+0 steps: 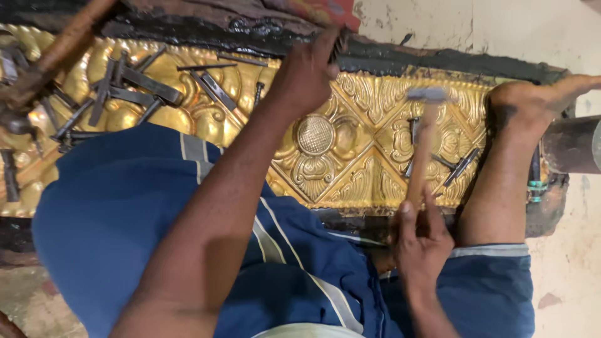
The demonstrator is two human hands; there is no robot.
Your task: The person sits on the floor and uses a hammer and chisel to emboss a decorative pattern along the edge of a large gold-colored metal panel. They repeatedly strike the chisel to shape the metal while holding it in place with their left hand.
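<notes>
My left hand [305, 75] is shut on a dark metal punch [340, 42], holding its tip at the far edge of an embossed golden metal sheet [363, 156]. My right hand [419, 241] grips the wooden handle of a hammer [422, 144]. The hammer's steel head [429, 94] is raised over the sheet's diamond pattern, to the right of the punch. The sheet lies in a bed of black pitch [438, 62].
Several steel punches [134, 87] lie scattered on the sheet's left part, and a few more [460, 166] near my bare foot [538, 100], which rests on the sheet's right end. Another wooden-handled tool [56, 50] lies top left. A dark pipe [573, 144] sticks out at right.
</notes>
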